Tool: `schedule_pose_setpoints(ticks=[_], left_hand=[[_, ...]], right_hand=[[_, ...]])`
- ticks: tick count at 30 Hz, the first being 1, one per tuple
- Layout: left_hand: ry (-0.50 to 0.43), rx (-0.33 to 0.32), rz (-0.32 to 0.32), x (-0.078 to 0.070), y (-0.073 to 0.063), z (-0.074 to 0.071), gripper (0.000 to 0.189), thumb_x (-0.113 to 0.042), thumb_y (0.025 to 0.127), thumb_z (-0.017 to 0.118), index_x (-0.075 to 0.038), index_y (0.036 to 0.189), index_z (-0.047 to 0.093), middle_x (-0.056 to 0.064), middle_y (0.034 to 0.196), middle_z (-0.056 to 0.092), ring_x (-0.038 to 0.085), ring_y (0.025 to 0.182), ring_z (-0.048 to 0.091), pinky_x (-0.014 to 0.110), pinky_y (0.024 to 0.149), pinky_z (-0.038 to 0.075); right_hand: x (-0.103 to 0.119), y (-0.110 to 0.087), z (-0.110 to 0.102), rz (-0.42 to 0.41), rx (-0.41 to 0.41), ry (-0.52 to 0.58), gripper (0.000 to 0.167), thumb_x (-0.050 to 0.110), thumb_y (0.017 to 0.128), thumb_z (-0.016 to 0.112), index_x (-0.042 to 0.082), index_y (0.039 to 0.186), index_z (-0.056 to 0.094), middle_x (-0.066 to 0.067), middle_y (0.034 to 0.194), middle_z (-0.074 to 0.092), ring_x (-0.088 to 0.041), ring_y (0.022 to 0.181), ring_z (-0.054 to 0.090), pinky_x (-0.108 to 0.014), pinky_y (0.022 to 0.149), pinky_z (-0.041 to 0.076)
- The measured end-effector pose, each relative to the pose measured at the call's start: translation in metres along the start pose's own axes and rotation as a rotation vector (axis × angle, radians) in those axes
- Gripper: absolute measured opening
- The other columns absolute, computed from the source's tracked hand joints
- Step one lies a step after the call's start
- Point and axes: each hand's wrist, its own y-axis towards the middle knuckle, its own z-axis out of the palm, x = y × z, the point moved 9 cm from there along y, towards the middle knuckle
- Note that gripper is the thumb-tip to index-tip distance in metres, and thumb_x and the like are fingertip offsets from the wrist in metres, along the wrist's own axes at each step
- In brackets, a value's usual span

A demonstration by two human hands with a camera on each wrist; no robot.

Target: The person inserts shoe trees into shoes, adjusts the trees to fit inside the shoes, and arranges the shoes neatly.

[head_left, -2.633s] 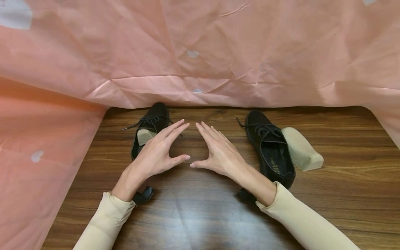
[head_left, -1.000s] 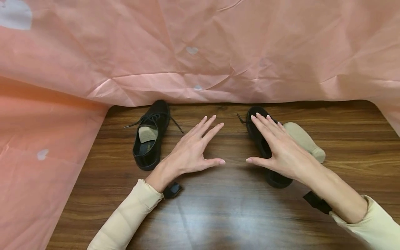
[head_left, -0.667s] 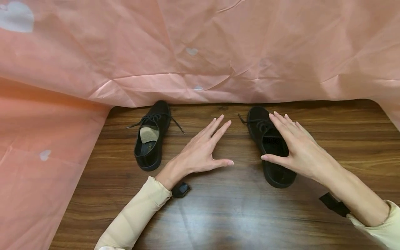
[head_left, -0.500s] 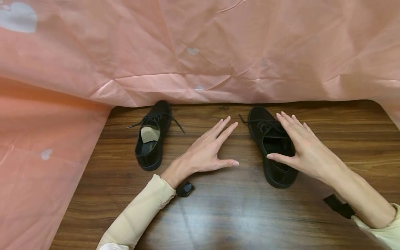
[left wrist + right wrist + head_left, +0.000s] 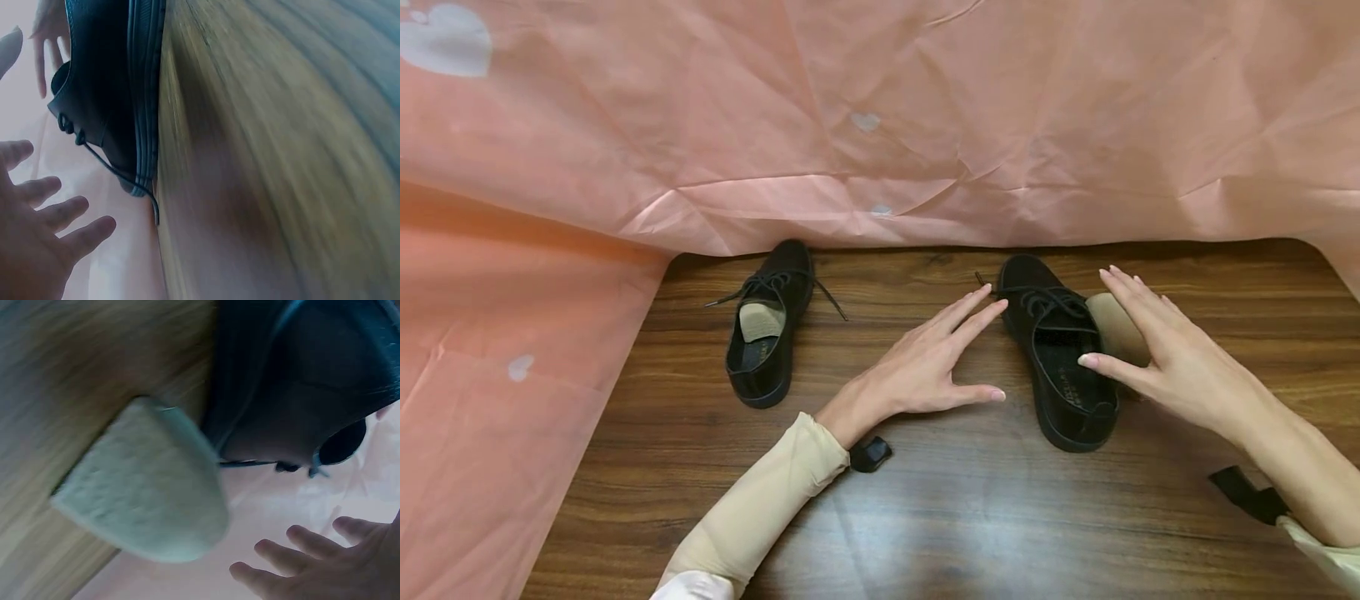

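A black lace-up shoe point(image 5: 1037, 304) rests on the wooden surface, toe away, between my two hands. Against its right side lies a beige shoe insert point(image 5: 1111, 323), mostly covered by my right hand point(image 5: 1187, 367) in the head view; the right wrist view shows the insert point(image 5: 147, 487) beside the shoe point(image 5: 275, 406). That hand holds nothing, fingers straight and thumb spread over the shoe's edge. My left hand point(image 5: 917, 367) hovers left of the same shoe, fingers extended, thumb apart, nothing held. A second black shoe point(image 5: 784, 337), farther left, has a beige insert point(image 5: 762, 322) inside its opening.
Pink fabric with white hearts point(image 5: 880, 150) hangs behind the shoes and along the left point(image 5: 497, 467). Brown wood-grain surface point(image 5: 925, 517) spreads under everything. A small black wrist camera point(image 5: 871, 454) sits under the left wrist, another point(image 5: 1247, 493) under the right.
From near the middle, both hands have parted and moved right. The left hand left the farther-left shoe and came beside the right one; the right hand crossed over that shoe to the insert.
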Motion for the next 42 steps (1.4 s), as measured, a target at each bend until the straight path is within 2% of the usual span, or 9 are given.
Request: schedule_pose_setpoints(ticks=[8, 19, 31, 37, 42], left_hand=[[-0.022, -0.016, 0.035, -0.012, 0.013, 0.005, 0.096, -0.065, 0.085, 0.064, -0.029, 0.16, 0.016, -0.015, 0.165, -0.004, 0.003, 0.148, 0.012, 0.037, 0.109, 0.04], [-0.046, 0.002, 0.023, -0.014, 0.019, 0.009, 0.091, -0.065, 0.087, 0.063, -0.032, 0.159, 0.019, -0.013, 0.166, 0.001, 0.005, 0.147, 0.017, 0.036, 0.107, 0.042], [-0.079, 0.053, 0.01, -0.014, 0.029, 0.02, 0.089, -0.064, 0.09, 0.059, -0.031, 0.16, 0.016, -0.009, 0.166, 0.004, 0.005, 0.147, 0.015, 0.034, 0.111, 0.037], [-0.117, 0.017, -0.004, -0.013, 0.034, 0.02, 0.08, -0.059, 0.093, 0.058, -0.029, 0.159, 0.024, -0.008, 0.166, 0.012, 0.005, 0.144, 0.026, 0.031, 0.108, 0.04], [-0.131, -0.022, -0.026, -0.013, 0.04, 0.017, 0.069, -0.054, 0.098, 0.054, -0.028, 0.157, 0.03, -0.007, 0.163, 0.024, 0.006, 0.14, 0.036, 0.027, 0.108, 0.038]], right_hand=[[-0.029, -0.013, -0.006, 0.04, -0.006, 0.025, 0.094, 0.031, 0.093, 0.072, 0.036, 0.16, 0.007, -0.004, 0.167, 0.005, -0.048, 0.146, 0.014, -0.074, 0.108, 0.012], [-0.047, -0.022, -0.005, 0.036, -0.019, 0.008, 0.094, 0.03, 0.091, 0.074, 0.033, 0.161, 0.01, -0.009, 0.166, 0.009, -0.048, 0.146, 0.016, -0.073, 0.109, 0.012], [-0.072, -0.03, 0.005, 0.016, -0.015, -0.026, 0.099, 0.026, 0.082, 0.083, 0.018, 0.16, 0.022, -0.025, 0.16, 0.022, -0.052, 0.141, 0.025, -0.07, 0.11, 0.017], [-0.075, -0.032, 0.007, 0.009, -0.018, -0.045, 0.096, 0.027, 0.08, 0.084, 0.014, 0.158, 0.029, -0.025, 0.159, 0.025, -0.054, 0.138, 0.029, -0.069, 0.109, 0.021], [-0.08, -0.033, 0.006, 0.049, -0.011, -0.073, 0.09, 0.03, 0.079, 0.085, 0.01, 0.153, 0.039, -0.025, 0.158, 0.028, -0.056, 0.135, 0.031, -0.073, 0.103, 0.024]])
